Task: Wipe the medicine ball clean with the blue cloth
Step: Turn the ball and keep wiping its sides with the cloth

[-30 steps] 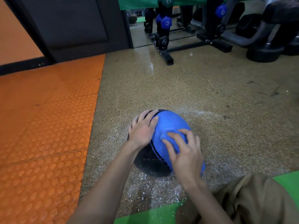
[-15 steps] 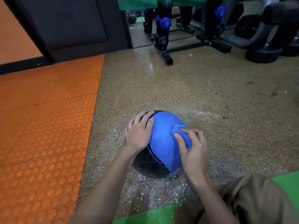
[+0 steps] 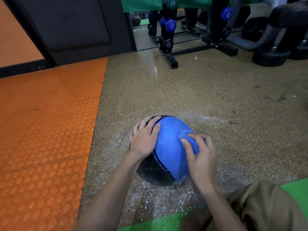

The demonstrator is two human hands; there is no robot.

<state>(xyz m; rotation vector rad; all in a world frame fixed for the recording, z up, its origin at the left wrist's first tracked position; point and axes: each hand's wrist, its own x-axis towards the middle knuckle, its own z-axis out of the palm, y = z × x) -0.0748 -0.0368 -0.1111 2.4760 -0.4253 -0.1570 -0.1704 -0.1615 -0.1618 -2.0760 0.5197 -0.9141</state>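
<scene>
Ball (image 3: 168, 147): it is set on the floor between the two hands. Its blue panel lies under the right hand and its black panel under the left. White specks are seen across both panels, so much wiping is judged to be left.
Left hand (image 3: 144, 140): it is laid flat on the upper left of the ball with the fingers spread wide and nothing gripped. The ball is best steadied from here and turned a little at a time, so that unwiped patches are brought up under the cloth.
Right hand (image 3: 201, 159): its fingers are curled over the cloth, which is held pressed to the upper right of the ball.
Cloth (image 3: 190, 139): it is bunched small beneath the right fingertips. Overlapping strokes with firm pressure are advised, and a clean fold should be turned outward once dust is picked up.
Floor (image 3: 200, 97): a speckled tan surface is spread beneath and beyond both hands.
Orange mat (image 3: 46, 130): a studded mat is laid well to the left of the left hand.
Dumbbell rack (image 3: 168, 39): it stands far ahead of both hands, well apart from the work.
Knee (image 3: 258, 205): a knee clothed in khaki is seen just below the right wrist, so backward strokes may be cramped there.
White grit (image 3: 150, 200): it is scattered on the floor around the ball, thickest below the wrists. It could be picked up again if the ball is rolled through it.
</scene>
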